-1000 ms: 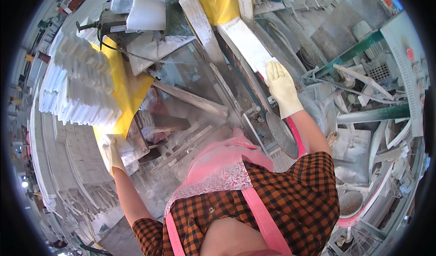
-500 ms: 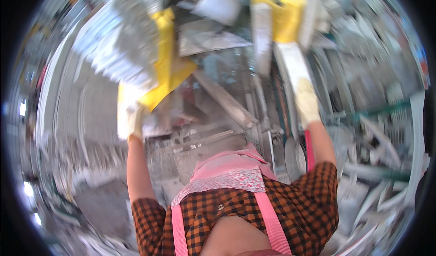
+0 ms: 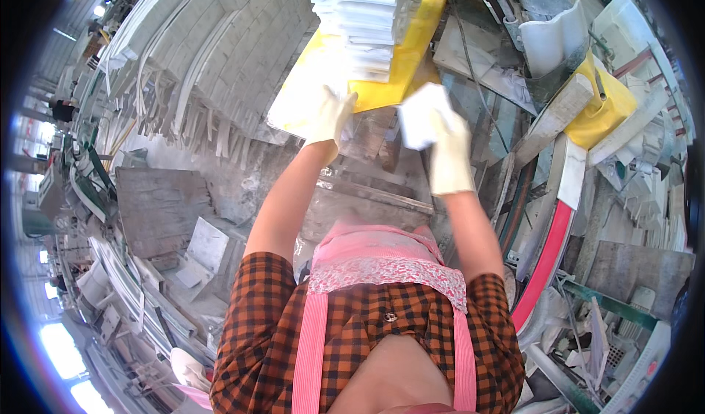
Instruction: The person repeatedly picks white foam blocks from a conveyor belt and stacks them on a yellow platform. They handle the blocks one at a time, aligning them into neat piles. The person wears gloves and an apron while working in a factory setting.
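Both my hands wear pale cream gloves. My right hand [image 3: 449, 149] is closed around a white rectangular slab [image 3: 417, 120], blurred by motion, in front of a yellow sheet [image 3: 404, 72]. My left hand [image 3: 330, 120] is at the near left edge of that sheet, its fingers apart against a bright white area; glare hides the fingertips in part. A tall stack of thin white slabs [image 3: 360, 24] stands on the yellow sheet, just beyond my hands.
Rows of stacked pale slabs [image 3: 250, 36] fill the far left. On the right are a curved rail with a red strip [image 3: 543, 267], another yellow sheet [image 3: 602, 105] and a white curved container [image 3: 554, 39]. Grey boards [image 3: 161, 208] lie at the left.
The view has swung left, bringing the slab stack to the middle. My right hand has left the white-topped rail and now holds a white slab near the stack. My left hand remains by the yellow sheet.
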A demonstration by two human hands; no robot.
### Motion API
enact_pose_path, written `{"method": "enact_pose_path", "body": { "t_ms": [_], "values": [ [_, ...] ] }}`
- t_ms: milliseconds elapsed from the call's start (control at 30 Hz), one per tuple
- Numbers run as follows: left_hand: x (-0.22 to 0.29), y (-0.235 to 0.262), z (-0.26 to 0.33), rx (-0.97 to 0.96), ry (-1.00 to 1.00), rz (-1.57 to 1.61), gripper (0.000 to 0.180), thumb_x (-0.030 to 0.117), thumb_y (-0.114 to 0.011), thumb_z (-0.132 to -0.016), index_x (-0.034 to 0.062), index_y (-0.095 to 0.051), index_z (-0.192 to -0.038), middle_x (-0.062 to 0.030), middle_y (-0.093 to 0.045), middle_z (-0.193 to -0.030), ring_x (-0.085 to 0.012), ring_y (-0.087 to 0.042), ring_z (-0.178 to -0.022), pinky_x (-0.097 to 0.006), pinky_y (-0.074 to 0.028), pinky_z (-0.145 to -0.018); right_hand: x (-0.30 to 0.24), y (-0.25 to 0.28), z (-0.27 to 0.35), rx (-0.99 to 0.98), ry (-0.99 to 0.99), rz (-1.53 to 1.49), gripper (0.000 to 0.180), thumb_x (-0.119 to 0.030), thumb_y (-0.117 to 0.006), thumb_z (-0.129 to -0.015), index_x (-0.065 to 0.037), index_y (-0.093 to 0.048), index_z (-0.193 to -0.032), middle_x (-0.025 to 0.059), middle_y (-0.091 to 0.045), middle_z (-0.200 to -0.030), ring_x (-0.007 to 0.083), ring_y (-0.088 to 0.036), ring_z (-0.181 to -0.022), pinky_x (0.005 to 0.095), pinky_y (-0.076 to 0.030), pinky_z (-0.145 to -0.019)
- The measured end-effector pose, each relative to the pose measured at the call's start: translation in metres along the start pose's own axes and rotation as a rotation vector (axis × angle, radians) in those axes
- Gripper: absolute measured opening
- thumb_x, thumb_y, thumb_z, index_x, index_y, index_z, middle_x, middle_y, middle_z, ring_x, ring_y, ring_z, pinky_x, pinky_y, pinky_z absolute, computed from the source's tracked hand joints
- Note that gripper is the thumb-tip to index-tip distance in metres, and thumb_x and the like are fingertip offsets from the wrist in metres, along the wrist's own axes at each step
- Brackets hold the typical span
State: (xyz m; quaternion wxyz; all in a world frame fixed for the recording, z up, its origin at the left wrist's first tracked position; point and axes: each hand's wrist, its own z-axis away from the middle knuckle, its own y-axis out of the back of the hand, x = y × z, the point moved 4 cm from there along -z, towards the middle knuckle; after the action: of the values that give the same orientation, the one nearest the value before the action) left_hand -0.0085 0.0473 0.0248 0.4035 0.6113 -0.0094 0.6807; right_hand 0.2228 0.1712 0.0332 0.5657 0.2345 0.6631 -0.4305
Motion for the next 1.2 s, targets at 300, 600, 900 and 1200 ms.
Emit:
{"method": "enact_pose_path", "body": {
  "t_ms": [300, 600, 900, 1200],
  "values": [
    [-0.013, 0.021, -0.027, -0.251, -0.176, -0.155, 0.084, 0.043, -0.070, -0.091, -0.0050, -0.039, -0.152, -0.0229, -0.059, -0.138, -0.0300, -0.055, -0.129, -0.037, -0.041, -0.110, 0.089, -0.139, -0.018, -0.056, 0.001, 0.599, 0.075, -0.051, -0.066, -0.093, -0.006, -0.046, -0.150, 0.0272, -0.061, -0.134, 0.0382, -0.062, -0.123, 0.0448, -0.051, -0.099],
    [0.043, 0.003, 0.037, 0.103, -0.097, -0.247, 0.084, 0.036, -0.080, -0.081, -0.0028, -0.045, -0.146, -0.0211, -0.058, -0.138, -0.0309, -0.059, -0.123, -0.040, -0.045, -0.104, 0.031, 0.006, -0.011, -0.243, 0.185, 0.399, 0.049, -0.038, -0.065, -0.098, 0.000, -0.065, -0.129, 0.0174, -0.066, -0.133, 0.0269, -0.061, -0.126, 0.0367, -0.047, -0.107],
    [0.014, 0.006, 0.006, 0.105, -0.089, -0.206, 0.083, 0.045, -0.078, -0.077, -0.0050, -0.051, -0.137, -0.0259, -0.063, -0.126, -0.0351, -0.061, -0.117, -0.042, -0.047, -0.101, -0.080, 0.333, -0.009, 0.684, 0.497, 1.498, 0.039, -0.034, -0.059, -0.095, -0.003, -0.065, -0.118, 0.0200, -0.064, -0.118, 0.0393, -0.057, -0.113, 0.0487, -0.045, -0.099],
    [-0.016, 0.015, -0.024, 0.234, -0.146, -0.389, 0.075, 0.037, -0.078, -0.083, -0.0054, -0.051, -0.139, -0.0240, -0.059, -0.133, -0.0348, -0.057, -0.122, -0.043, -0.044, -0.104, -0.061, 0.422, -0.059, 0.672, 0.045, 1.745, 0.066, -0.050, -0.055, -0.097, -0.005, -0.053, -0.145, 0.0163, -0.046, -0.154, 0.0326, -0.038, -0.145, 0.0556, -0.025, -0.119]
  ]
}}
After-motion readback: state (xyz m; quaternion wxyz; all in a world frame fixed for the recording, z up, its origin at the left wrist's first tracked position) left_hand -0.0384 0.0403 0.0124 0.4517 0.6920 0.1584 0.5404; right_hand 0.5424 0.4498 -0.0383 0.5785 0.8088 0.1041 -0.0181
